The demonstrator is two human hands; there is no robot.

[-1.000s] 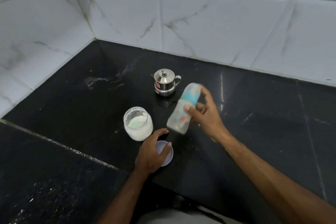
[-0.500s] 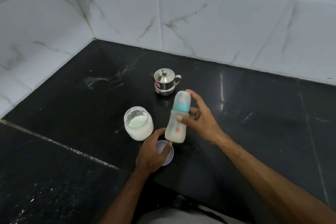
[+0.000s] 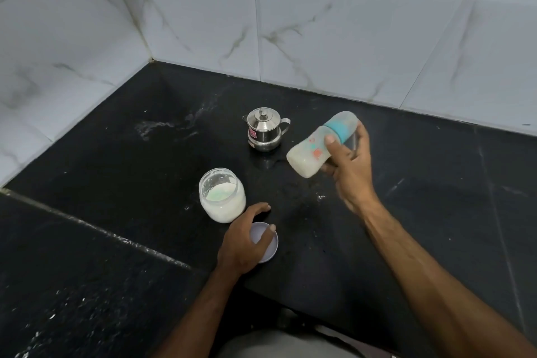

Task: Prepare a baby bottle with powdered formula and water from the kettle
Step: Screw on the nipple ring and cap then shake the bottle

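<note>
My right hand (image 3: 348, 166) grips a capped baby bottle (image 3: 312, 154) with a teal collar and milky liquid inside. The bottle is held in the air, tilted, its base toward the lower left and its cap toward the upper right. My left hand (image 3: 241, 241) rests on a pale lilac jar lid (image 3: 268, 247) lying flat on the black counter. Just beyond that hand stands an open glass jar of white powder (image 3: 222, 195). A small steel kettle (image 3: 264, 129) with its lid on stands further back.
The black stone counter (image 3: 130, 160) meets white marbled wall tiles (image 3: 334, 38) at the back and left, forming a corner. White powder specks lie around the jar and near the kettle. A seam runs diagonally across the counter at the lower left.
The bottle swung from nearly upright near the lid to tilted, higher and further right. My left hand has stayed on the lid.
</note>
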